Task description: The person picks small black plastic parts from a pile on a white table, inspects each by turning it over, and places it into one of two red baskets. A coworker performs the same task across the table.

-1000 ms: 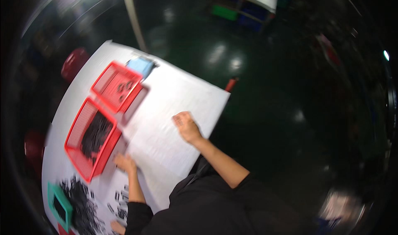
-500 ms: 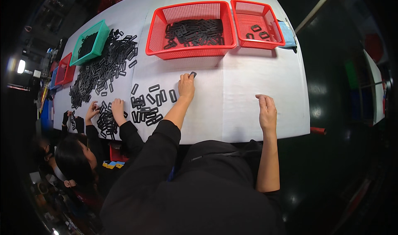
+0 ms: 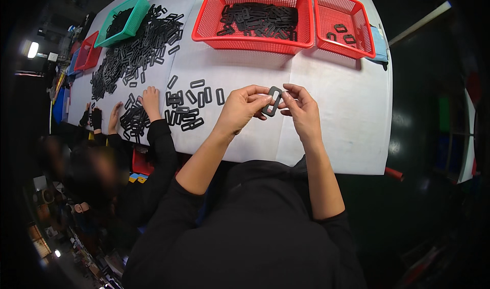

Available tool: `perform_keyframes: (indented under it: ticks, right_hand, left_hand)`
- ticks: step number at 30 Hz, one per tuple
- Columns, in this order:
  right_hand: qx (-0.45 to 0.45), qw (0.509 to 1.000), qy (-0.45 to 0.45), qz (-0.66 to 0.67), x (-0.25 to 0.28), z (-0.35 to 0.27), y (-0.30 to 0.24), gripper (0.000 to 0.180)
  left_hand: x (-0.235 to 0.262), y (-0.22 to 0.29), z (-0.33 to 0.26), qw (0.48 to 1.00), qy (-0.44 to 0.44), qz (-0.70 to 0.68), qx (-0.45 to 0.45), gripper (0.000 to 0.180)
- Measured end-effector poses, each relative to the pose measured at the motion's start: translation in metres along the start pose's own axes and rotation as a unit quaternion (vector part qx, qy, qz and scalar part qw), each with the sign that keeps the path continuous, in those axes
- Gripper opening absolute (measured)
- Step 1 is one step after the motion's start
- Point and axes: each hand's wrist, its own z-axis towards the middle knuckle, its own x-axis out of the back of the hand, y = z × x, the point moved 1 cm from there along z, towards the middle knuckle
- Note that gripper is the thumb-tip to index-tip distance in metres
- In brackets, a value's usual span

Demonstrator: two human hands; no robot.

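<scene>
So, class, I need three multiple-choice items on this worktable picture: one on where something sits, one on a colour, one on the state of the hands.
1. Where does the large red basket with many black pieces stand?
A. At the table's far edge, left of the smaller red basket
B. On the floor
C. On the person's lap

2. What colour is the basket at the far left, by the big heap of black pieces?
A. Yellow
B. Green
C. White

3. What are the person's left hand and right hand doing?
A. Resting flat on the table
B. Both holding one black rectangular frame between the fingertips
C. Lifting a basket

Answers: 1 A, the two red baskets stand side by side at the far edge. 2 B, its mesh is green. 3 B, the frame is pinched from both sides above the white tabletop.
</scene>
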Motion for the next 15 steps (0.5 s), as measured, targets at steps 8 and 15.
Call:
perform_keyframes:
  ticks: [8, 15]
  right_hand:
    - [-0.006, 0.995, -0.056, 0.086, 0.004, -0.011, -0.035, 0.018]
    - [-0.016, 0.996, -0.043, 0.07, 0.008, -0.015, -0.039, 0.016]
  left_hand:
    - [-0.012, 0.027, -0.022, 1.0, 0.003, 0.013, -0.003, 0.028]
    - [-0.015, 0.038, -0.027, 1.0, -0.004, 0.021, 0.017, 0.028]
